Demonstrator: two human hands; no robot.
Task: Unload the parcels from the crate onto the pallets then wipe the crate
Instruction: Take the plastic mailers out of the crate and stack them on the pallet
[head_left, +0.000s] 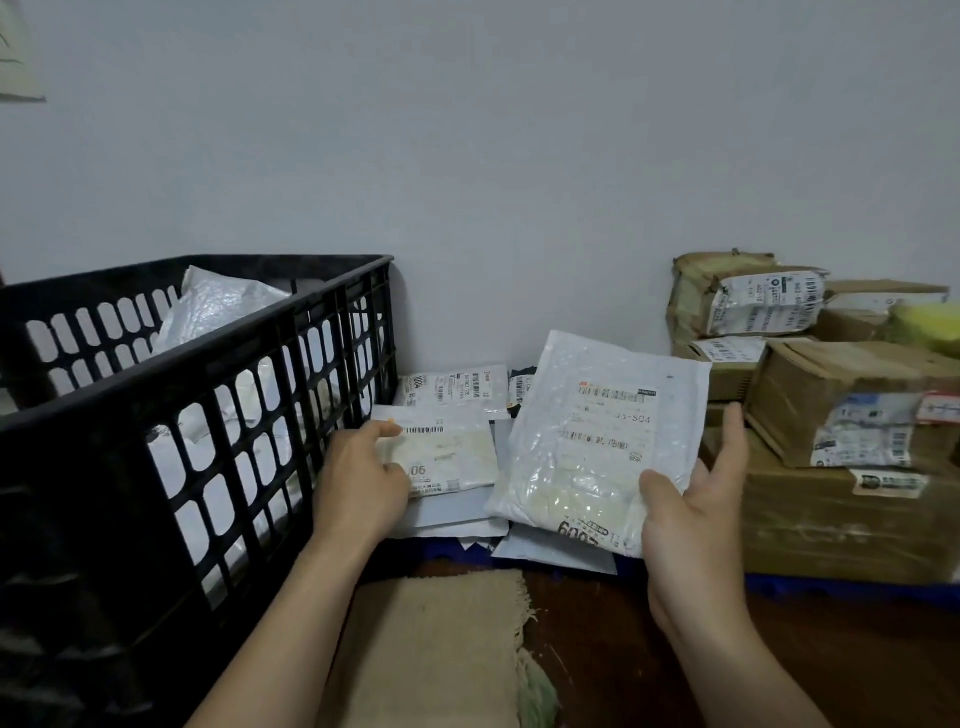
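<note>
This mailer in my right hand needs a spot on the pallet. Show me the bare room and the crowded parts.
Only a blue pallet strip in front of the large cardboard box lies bare. Between the black crate and that box, white mailers overlap, crowded. The bubble mailer in the right hand could probably lie on them.

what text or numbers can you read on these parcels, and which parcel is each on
"1004": white mailer by the wall.
"S04": label of the bubble mailer held by the right hand.
"09": flat mailer at the left hand.
"600...", upside down, last digit unclear: bubble mailer's lower edge.
Cardboard boxes' labels and all the fine print: too blurred to read.
</note>
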